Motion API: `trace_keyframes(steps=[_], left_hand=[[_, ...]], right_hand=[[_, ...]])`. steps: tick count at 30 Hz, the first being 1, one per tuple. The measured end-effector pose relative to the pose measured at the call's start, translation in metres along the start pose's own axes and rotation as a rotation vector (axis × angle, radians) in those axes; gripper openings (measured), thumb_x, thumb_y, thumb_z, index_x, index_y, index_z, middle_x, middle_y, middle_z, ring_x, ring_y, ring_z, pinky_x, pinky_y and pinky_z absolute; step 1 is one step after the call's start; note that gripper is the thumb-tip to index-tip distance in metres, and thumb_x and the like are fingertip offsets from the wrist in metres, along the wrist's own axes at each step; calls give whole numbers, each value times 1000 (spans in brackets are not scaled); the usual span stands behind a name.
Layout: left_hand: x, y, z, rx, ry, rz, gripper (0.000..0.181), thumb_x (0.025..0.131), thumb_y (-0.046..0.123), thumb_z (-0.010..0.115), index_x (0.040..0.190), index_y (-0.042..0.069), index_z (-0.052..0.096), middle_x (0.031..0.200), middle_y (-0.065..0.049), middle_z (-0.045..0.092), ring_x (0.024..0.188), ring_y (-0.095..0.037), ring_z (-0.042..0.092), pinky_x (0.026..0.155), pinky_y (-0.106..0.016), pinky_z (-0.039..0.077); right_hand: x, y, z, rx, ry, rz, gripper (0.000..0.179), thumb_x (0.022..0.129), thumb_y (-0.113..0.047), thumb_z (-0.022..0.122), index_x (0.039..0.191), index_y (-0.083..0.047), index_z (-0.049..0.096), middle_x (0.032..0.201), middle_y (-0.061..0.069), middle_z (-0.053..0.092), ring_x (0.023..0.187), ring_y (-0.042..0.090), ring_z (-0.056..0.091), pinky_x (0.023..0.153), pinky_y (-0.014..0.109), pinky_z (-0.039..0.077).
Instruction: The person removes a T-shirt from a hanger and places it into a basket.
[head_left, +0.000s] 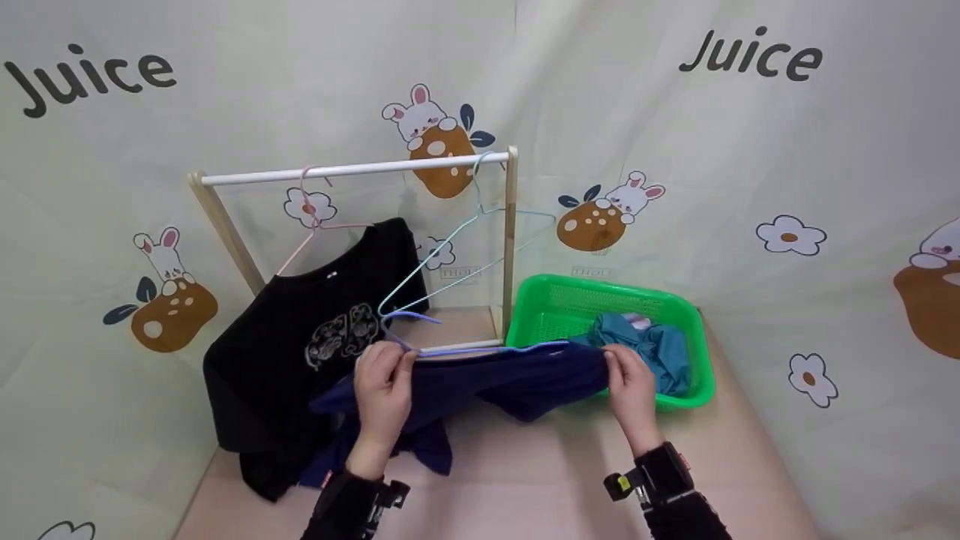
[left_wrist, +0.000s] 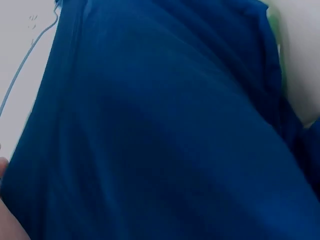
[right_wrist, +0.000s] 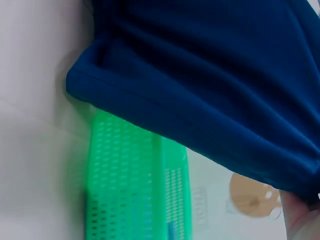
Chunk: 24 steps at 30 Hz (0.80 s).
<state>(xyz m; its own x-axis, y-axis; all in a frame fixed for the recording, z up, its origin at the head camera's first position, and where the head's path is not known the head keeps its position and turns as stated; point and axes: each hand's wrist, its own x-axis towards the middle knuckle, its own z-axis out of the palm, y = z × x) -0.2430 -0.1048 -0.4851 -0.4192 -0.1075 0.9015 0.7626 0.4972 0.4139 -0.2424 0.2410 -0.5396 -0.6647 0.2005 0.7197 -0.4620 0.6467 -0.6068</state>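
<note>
A navy blue shirt [head_left: 465,382] is stretched between both hands in front of the rack, close over the tabletop. My left hand [head_left: 382,386] pinches its upper edge on the left, beside the hook end of a purple-blue hanger [head_left: 469,350]. The hanger's bar runs along the shirt's top edge, its right end lying at the cloth. With thumb and fingers my right hand [head_left: 631,386] pinches the shirt's right end, in front of the basket. Blue cloth [left_wrist: 150,120] fills most of the left wrist view. In the right wrist view, a sleeve-like fold [right_wrist: 150,105] spreads from the fingers.
A black T-shirt [head_left: 262,352] hangs from a pink hanger [head_left: 301,251] on the wood-and-white rack [head_left: 352,170]. At the rack's right end hangs a light blue hanger [head_left: 429,264] without clothing. A green basket [head_left: 697,352] behind my right hand holds teal cloth [head_left: 660,349]. Printed curtains surround the table.
</note>
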Motion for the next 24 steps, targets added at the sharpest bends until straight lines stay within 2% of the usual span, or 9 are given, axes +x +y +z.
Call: trace_keyframes(steps=[3,6,11,13,16,18,20,24], left_hand=[[0,-3,-2,-33,24,-19,23,78,-12,70,69,2,55,72,-9,55,68,-26,47,71,-35,35],[-1,-3,-1,-57,32,-49,24,75,-19,69,70,1,57,74,-11,57,70,-26,49,71,-34,36],[-6,1,9,-51,-33,-86,30,80,-12,70,67,5,51,72,-5,53,69,-23,47,72,-33,35],[-10,3,16,-35,-65,-74,29,81,-8,71,67,7,51,72,-3,53,69,-23,46,72,-35,35],[-15,6,26,-13,-98,-48,23,82,-2,73,70,8,57,74,-1,57,69,-23,49,72,-36,36],[-19,6,32,5,-117,-35,16,83,2,73,74,8,62,75,-1,59,69,-23,51,72,-37,36],[-21,7,37,18,-133,-29,14,84,5,74,75,8,63,75,0,60,68,-24,51,70,-36,36],[-25,8,44,43,-161,-26,15,86,10,73,76,9,62,75,0,60,68,-24,51,69,-37,37]], right_hand=[[-4,5,-1,-18,3,31,8,91,7,63,93,3,69,95,17,70,92,37,65,84,39,47],[-8,6,-1,-41,-33,48,7,93,4,63,93,1,68,94,17,69,91,37,66,82,45,48],[-14,6,3,-78,-153,71,7,95,0,62,95,-2,69,95,14,69,92,35,66,81,48,50],[-14,5,5,-38,-206,80,8,95,0,63,102,-1,68,99,15,69,95,34,66,83,49,50],[-12,0,5,52,-271,81,30,94,-1,65,123,2,60,115,17,65,106,33,63,88,48,50],[-10,-3,4,104,-300,58,47,92,-2,68,136,2,51,125,19,60,113,33,59,89,47,50],[-9,-5,3,114,-322,6,57,90,-3,71,141,0,48,131,18,57,118,32,57,90,45,50],[-9,-5,4,68,-343,-132,52,86,-5,75,135,-6,58,126,11,61,116,29,57,91,43,48]])
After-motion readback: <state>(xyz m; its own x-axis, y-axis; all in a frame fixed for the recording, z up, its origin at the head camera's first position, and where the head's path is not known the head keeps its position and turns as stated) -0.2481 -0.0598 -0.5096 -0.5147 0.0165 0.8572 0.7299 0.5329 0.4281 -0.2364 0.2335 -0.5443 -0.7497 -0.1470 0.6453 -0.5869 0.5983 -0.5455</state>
